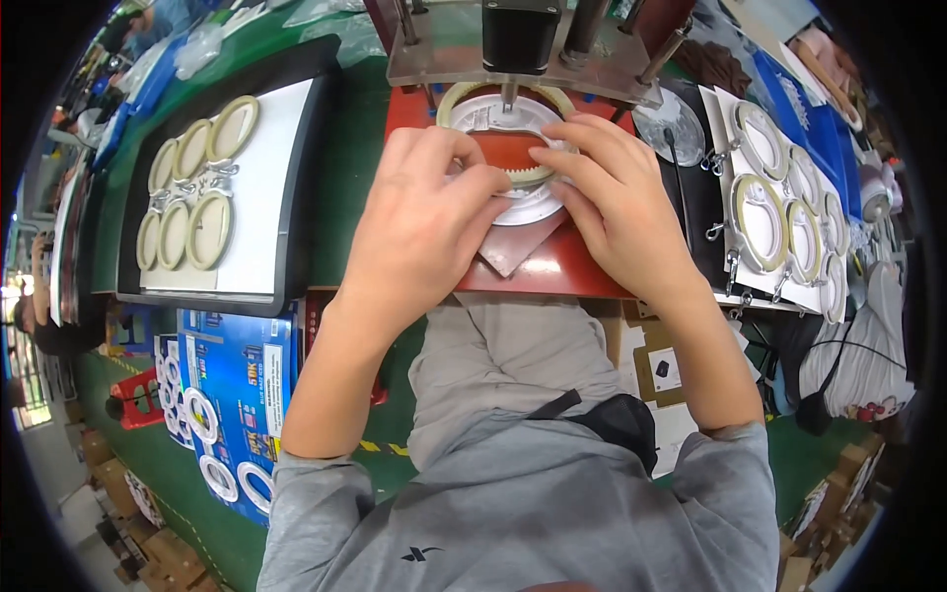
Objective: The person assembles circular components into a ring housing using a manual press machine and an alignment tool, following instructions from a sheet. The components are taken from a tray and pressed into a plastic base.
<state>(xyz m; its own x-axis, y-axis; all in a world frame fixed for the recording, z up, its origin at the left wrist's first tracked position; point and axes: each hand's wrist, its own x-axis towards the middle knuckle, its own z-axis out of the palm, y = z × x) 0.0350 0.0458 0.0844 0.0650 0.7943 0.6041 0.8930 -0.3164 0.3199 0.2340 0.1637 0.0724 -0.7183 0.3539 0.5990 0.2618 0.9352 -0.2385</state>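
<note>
A cream ring (457, 97) and a white round part (528, 210) lie together on the red plate of a press. A row of small white teeth shows along the inner edge, and red shows through the middle. At the left side of the white part, my left hand (422, 212) is closed in a pinch, thumb and forefinger together at its inner edge. My right hand (628, 202) curls over the right side, fingertips and thumb on the rim. The fingers hide much of both sides. Just above the far edge hangs the press's thin metal tip (509, 94).
The press head (520, 37) and its clear plate (434, 67) overhang the red base plate (562, 264). A black tray (296, 187) with several cream rings stands left. White sheets on the right hold rings (760, 222) with metal clips. Blue printed sheets (232, 385) are below left.
</note>
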